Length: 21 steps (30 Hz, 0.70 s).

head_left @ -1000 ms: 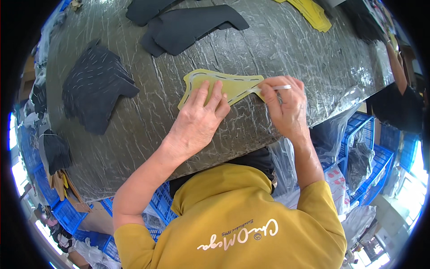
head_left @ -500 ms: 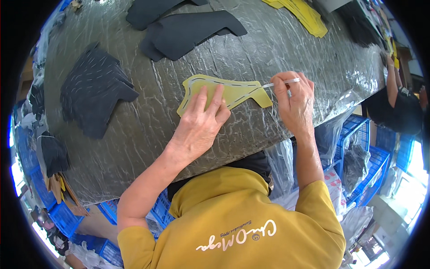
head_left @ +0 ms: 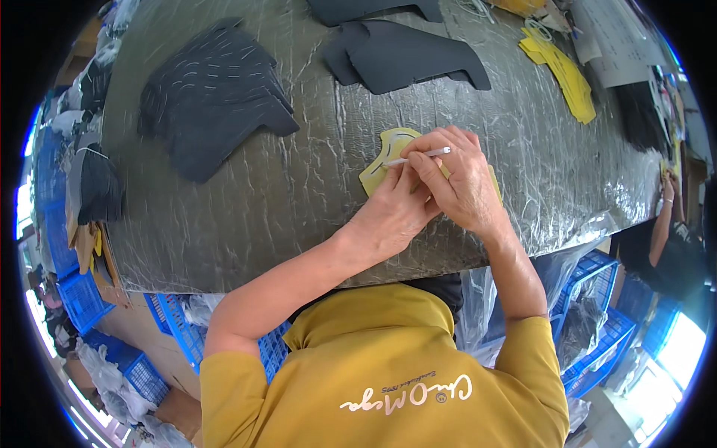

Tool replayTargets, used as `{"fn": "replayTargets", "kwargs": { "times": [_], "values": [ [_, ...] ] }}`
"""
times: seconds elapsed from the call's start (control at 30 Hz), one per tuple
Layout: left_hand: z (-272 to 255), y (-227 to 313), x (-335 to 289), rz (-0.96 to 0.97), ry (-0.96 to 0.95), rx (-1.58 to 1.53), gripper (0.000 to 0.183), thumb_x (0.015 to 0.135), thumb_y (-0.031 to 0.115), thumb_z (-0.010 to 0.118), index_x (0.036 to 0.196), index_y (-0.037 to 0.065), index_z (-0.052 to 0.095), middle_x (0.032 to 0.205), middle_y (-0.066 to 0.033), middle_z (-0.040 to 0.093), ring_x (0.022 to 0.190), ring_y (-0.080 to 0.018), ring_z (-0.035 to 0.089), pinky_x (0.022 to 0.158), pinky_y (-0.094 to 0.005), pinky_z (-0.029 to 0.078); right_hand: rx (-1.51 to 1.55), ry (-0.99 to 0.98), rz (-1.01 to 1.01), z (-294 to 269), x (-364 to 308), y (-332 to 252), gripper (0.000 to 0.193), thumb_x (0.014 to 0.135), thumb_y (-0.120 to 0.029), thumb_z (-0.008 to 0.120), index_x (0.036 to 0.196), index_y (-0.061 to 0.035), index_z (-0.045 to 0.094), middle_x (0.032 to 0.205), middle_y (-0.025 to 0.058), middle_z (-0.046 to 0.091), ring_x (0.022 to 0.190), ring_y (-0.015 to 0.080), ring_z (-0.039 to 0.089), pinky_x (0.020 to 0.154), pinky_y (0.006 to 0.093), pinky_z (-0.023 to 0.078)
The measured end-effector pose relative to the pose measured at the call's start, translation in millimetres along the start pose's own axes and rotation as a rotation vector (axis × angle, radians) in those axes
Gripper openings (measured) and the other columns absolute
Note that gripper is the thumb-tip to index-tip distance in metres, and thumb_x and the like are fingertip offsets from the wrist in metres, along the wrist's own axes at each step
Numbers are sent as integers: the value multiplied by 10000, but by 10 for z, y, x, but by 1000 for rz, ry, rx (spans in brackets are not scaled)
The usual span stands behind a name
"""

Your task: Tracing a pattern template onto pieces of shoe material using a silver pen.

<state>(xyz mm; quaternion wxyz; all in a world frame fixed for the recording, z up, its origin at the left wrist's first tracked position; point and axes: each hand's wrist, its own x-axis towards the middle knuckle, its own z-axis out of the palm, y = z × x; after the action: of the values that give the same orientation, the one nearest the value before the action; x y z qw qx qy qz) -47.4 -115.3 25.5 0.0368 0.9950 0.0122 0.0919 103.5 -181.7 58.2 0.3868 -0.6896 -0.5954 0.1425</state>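
A yellow template (head_left: 371,178) with narrow curved slots lies flat on the table, mostly covered by my hands. My left hand (head_left: 390,216) rests on it with fingers laid down; the right hand partly hides them. Just above, my right hand (head_left: 469,183) grips a slim white marking pen (head_left: 441,151), its tip slanting down to the left at a slot near the template's left end. Whether another piece lies under the template cannot be made out.
The table (head_left: 246,239) has a wrinkled plastic cover. To the left lie fanned dark pieces (head_left: 216,97) with white dashes; beyond my hands are plain dark pieces (head_left: 411,56). Yellow pieces (head_left: 571,86) lie far right. Blue crates (head_left: 597,276) stand below. Another person (head_left: 661,246) is at right.
My right hand with the pen has moved left, from the template's narrow right end to its left part, now over my left hand. The view has shifted, so the table pieces appear farther right.
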Motion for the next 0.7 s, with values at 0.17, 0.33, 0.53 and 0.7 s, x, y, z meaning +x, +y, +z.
{"fn": "replayTargets", "kwargs": {
  "times": [0.17, 0.33, 0.53, 0.7],
  "values": [
    [52, -9, -38, -5, 32, -50, 433, 862, 160, 628, 1285, 77, 670, 1308, -195, 608, 1245, -397, 549, 1092, -534, 425, 15, -137, -147, 6, 141, -5, 135, 964, -152, 635, 931, -42, 705, 926, 50, 690, 887, 263, 620, 923, 402, 434],
    [35, -6, -26, -4, 45, -31, 448, 858, 170, 634, 1298, 92, 665, 1306, -199, 607, 1255, -405, 545, 1090, -543, 429, -44, -133, -187, -4, 254, 17, 96, 930, -154, 685, 883, -74, 709, 869, 49, 697, 859, 253, 640, 939, 411, 442],
    [36, -1, -5, -29, 75, -91, 353, 821, 163, 661, 1165, 81, 666, 1219, -175, 614, 1223, -432, 545, 1071, -532, 453, -137, -65, -166, -61, 365, 135, 88, 942, -117, 672, 879, -69, 711, 864, 29, 699, 855, 257, 645, 935, 421, 451],
    [9, -3, 0, -23, 72, -61, 294, 803, 169, 675, 1078, 69, 651, 1198, -166, 613, 1212, -422, 543, 1064, -516, 462, -135, -67, -182, -73, 387, 168, 96, 945, -110, 663, 870, -67, 704, 867, 21, 704, 853, 256, 646, 936, 428, 447]
  ]
}}
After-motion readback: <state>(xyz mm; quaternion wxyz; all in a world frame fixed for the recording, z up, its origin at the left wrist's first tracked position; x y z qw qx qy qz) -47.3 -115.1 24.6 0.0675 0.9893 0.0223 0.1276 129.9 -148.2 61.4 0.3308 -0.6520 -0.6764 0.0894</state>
